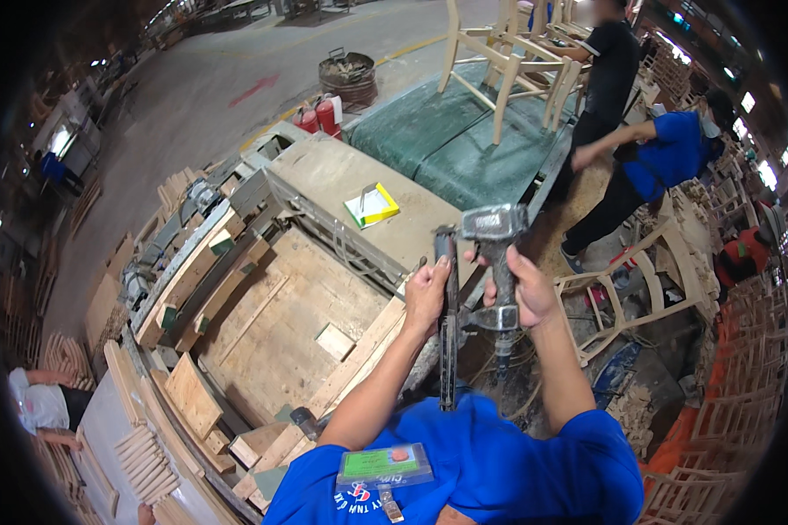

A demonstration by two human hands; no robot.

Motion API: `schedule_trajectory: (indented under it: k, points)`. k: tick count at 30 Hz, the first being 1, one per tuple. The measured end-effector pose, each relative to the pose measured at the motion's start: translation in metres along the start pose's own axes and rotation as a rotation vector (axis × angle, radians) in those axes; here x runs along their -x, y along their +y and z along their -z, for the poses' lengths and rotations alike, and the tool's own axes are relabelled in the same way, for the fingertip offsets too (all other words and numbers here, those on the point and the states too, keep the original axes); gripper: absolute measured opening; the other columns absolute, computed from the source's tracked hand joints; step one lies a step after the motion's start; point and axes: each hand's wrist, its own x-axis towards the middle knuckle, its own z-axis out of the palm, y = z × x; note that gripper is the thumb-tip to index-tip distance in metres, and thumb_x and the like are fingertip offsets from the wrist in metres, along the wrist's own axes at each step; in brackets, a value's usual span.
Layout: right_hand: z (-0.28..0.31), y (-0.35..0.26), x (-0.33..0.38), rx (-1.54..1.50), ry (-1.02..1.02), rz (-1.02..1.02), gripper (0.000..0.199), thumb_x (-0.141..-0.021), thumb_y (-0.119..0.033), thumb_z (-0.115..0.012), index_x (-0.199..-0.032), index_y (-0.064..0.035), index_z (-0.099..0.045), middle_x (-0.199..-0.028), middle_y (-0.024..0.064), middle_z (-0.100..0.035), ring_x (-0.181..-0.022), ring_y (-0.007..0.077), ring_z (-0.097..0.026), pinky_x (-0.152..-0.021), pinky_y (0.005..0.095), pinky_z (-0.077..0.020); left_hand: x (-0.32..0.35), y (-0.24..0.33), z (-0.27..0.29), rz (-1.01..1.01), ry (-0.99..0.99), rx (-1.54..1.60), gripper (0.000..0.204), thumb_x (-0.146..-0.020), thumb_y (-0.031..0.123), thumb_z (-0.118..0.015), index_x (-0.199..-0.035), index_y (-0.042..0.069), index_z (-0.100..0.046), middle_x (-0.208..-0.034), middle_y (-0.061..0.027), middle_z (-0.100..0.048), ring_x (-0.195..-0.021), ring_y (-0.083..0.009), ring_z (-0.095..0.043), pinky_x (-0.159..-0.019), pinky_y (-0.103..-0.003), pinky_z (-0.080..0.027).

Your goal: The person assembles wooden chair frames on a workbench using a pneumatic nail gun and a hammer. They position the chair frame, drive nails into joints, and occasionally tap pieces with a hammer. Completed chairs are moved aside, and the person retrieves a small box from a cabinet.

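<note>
In front of my chest I hold a grey-black pneumatic nail gun (494, 224), its head uppermost and its air fitting hanging down. My right hand (531, 293) is wrapped round the handle. With closed fingers, my left hand (425, 296) grips the long dark magazine (448, 346) near its upper end. What the left fingertips may pinch there is too small to make out. Just beyond my hands lies a worn board top (324, 179), with a yellow and white paper packet (372, 205) on it.
A wooden jig frame (289, 306) with clamps is at my left. Pale chairs stand on a green table (464, 144) ahead; another chair frame (626, 289) is at right. Two people in dark and blue shirts are at the upper right. Fire extinguishers (327, 115) stand beyond.
</note>
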Motion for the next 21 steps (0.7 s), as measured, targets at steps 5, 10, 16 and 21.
schedule_trajectory:
  k: [5, 10, 16, 21]
  points:
    - [0.042, 0.041, 0.025, -0.05, -0.043, -0.143, 0.054, -0.108, -0.047, -0.048, -0.134, 0.0011, -0.053, -0.134, 0.0145, -0.062, -0.078, 0.0176, -0.071, -0.068, 0.036, -0.0614, 0.037, -0.03, 0.03, -0.003, -0.048, -0.312, 0.041, -0.106, 0.037, -0.06, -0.087, 0.001, -0.067, -0.077, 0.0027, -0.06, -0.073, -0.0071, -0.051, -0.063, -0.027, -0.043]
    - [0.06, 0.076, 0.064, -0.164, -0.087, -0.37, 0.054, -0.11, -0.044, -0.045, -0.139, 0.0008, -0.052, -0.129, 0.0111, -0.065, -0.082, 0.0161, -0.07, -0.074, 0.0351, -0.0616, 0.088, -0.033, 0.049, 0.301, -0.225, 0.205, 0.059, -0.11, 0.052, -0.039, -0.121, -0.001, -0.061, -0.095, -0.0096, -0.07, -0.083, -0.0193, -0.069, -0.078, -0.035, -0.058]
    - [0.016, 0.073, 0.066, 1.0, 0.383, -0.107, 0.047, -0.104, -0.035, -0.057, -0.133, 0.0012, -0.056, -0.117, 0.0129, -0.067, -0.094, 0.0261, -0.07, -0.078, 0.0371, -0.058, 0.084, -0.046, 0.023, 0.403, -0.06, 0.298, 0.05, -0.108, 0.056, -0.042, -0.098, 0.008, -0.051, -0.065, -0.0079, -0.057, -0.047, -0.0203, -0.057, -0.043, -0.035, -0.053]
    - [-0.058, 0.091, 0.1, 2.086, -0.265, 0.538, 0.091, -0.067, -0.049, -0.088, -0.14, -0.0061, -0.053, -0.145, 0.0255, -0.05, -0.141, 0.0427, -0.043, -0.12, 0.0614, -0.0246, 0.04, -0.026, 0.086, 0.294, -0.086, 0.377, 0.059, -0.106, 0.065, -0.036, -0.099, 0.011, -0.059, -0.069, -0.005, -0.06, -0.057, -0.0192, -0.058, -0.053, -0.034, -0.053]
